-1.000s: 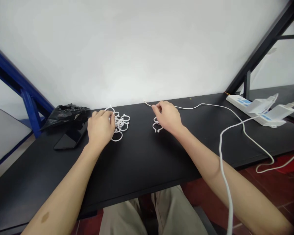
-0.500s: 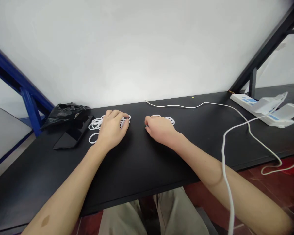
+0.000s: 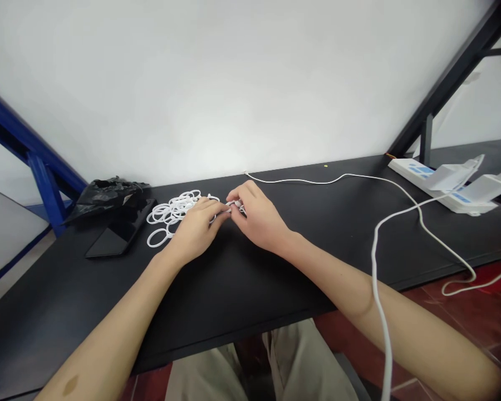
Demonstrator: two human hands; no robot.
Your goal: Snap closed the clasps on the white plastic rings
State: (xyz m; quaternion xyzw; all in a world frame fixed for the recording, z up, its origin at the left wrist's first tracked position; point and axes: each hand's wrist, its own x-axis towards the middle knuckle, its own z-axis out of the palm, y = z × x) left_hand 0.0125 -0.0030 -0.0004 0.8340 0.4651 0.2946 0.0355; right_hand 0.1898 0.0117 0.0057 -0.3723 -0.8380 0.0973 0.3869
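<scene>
Both hands meet just above the black table, fingertips almost touching around small white plastic rings (image 3: 235, 205). My left hand (image 3: 198, 227) is closed in a pinch at the left end of these pieces. My right hand (image 3: 259, 216) curls its thumb and fingers round them from the right, hiding most of their shape. Beside and partly behind my left hand lies a loose pile of white rings (image 3: 162, 213), some with small knobs. One ring (image 3: 156, 238) sits at the pile's near edge.
Left of the pile lie a black phone-like slab (image 3: 116, 236) and a crumpled black plastic bag (image 3: 108, 192). A white cable (image 3: 376, 250) crosses over my right forearm. At the far right is a white power strip (image 3: 426, 181) with plugged-in adapters.
My right hand has moved left to meet my left hand, with white rings now between them. The rings that lay by my right hand no longer show there. My left hand has shifted slightly right.
</scene>
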